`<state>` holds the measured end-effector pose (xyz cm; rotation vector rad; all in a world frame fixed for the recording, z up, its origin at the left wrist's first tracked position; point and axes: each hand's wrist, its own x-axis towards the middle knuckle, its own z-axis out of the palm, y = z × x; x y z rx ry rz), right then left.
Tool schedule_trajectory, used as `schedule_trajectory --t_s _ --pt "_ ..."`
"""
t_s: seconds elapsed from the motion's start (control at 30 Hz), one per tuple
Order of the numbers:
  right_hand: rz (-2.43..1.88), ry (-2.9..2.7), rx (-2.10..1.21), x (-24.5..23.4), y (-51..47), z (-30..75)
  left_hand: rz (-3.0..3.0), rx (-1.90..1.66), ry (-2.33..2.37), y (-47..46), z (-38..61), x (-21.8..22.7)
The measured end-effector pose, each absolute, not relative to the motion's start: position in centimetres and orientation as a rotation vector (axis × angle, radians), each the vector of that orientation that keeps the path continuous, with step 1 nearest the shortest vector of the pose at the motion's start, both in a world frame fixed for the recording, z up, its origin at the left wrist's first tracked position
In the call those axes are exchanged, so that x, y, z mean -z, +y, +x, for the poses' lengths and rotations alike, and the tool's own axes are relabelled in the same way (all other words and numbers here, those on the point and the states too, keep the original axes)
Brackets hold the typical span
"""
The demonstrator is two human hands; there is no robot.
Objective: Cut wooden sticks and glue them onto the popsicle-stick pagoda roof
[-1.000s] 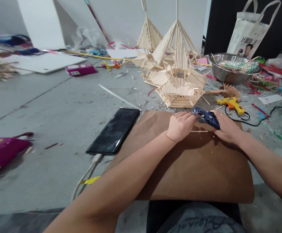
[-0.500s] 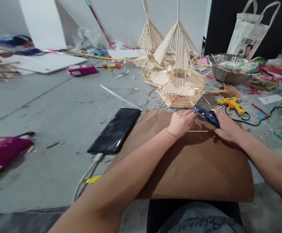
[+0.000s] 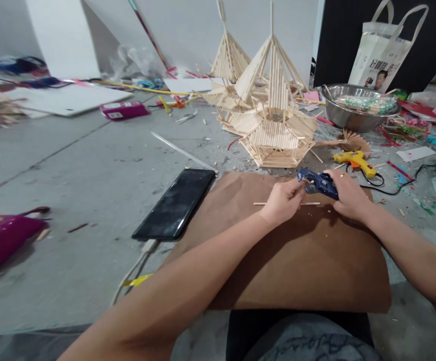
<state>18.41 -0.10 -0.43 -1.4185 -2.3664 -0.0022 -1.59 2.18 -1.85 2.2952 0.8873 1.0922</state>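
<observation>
Blue tool (image 3: pixel 323 184): in your right hand (image 3: pixel 349 195), over the far right part of the brown board (image 3: pixel 300 271).
Your right hand: your fingers are curled firmly around the blue tool.
Your left hand (image 3: pixel 283 199): over the far part of the brown board, with its fingertips bent close together at the front end of the blue tool. A tiny pale bit shows there, too small to tell if you are pinching it.
Thin stick (image 3: pixel 311 203): at the far part of the brown board. It pokes out on both sides of your left hand, so you cannot tell if it is one stick or two.
Pale crumbs (image 3: pixel 329 211): on the brown board, near the thin stick.
Black phone (image 3: pixel 175 205): just left of the brown board, with a white cord (image 3: pixel 147 249) at its near end.
Stick house (image 3: pixel 278 134): just past the far edge of the brown board.
Yellow glue gun (image 3: pixel 359 163): past the far right corner of the brown board.
Metal bowl (image 3: pixel 349 119): farther beyond that same corner of the brown board.
</observation>
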Motion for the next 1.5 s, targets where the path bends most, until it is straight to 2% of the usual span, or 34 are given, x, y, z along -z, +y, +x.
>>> schedule_trajectory --t_s 0.27,0.47,0.57,0.73,0.8,1.5 --pt "-1.303 -2.462 -0.243 -0.4 -0.2 18.9 2.848 -1.307 0.771 4.2 -2.5 2.0" --pt "-1.314 -2.419 -0.276 -0.7 -0.4 18.4 2.914 -1.397 0.874 4.6 -2.4 2.4" --pt "-1.345 -2.403 -0.234 -0.3 -0.4 18.3 2.745 -1.275 0.874 4.4 -2.5 2.1" --pt "-1.401 -2.415 -0.077 0.6 0.3 18.7 2.105 -0.678 0.767 3.8 -2.3 1.1" --pt "-1.402 -2.430 -0.022 0.8 0.5 18.9 1.944 -0.569 0.773 3.7 -2.1 0.8" --pt "-1.544 -2.422 -0.040 0.2 0.1 18.9 2.095 -0.631 0.805 3.4 -2.4 -0.3"
